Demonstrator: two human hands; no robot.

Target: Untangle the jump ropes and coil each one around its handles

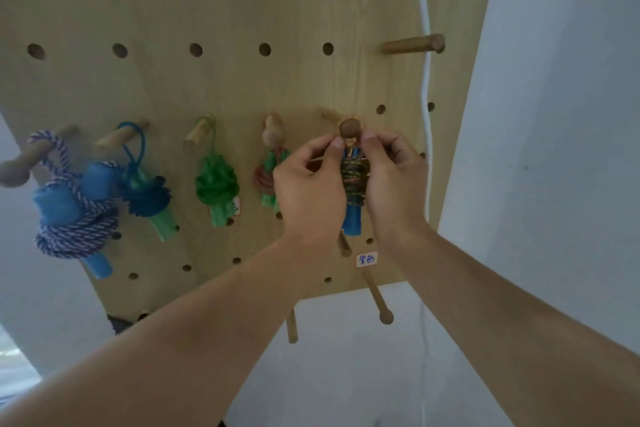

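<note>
A jump rope with blue handles [352, 218] and a dark multicoloured cord wound round them hangs just under a round-ended wooden peg [349, 128] on the pegboard [242, 28]. My left hand [310, 191] and my right hand [394, 180] flank it, thumbs and forefingers pinching the top of the cord at the peg. Further left hang several coiled ropes: a red-and-green one [268, 177], a green one [217, 184], a dark blue one with a green handle [149, 191], and a blue-and-white twisted rope on blue handles [72, 218].
An empty peg [414, 44] sticks out at the upper right. Other bare pegs [379, 298] point down near the board's lower edge, beside a small handwritten label [366, 259]. A white cable [426, 80] runs down the board's right side. White wall lies to the right.
</note>
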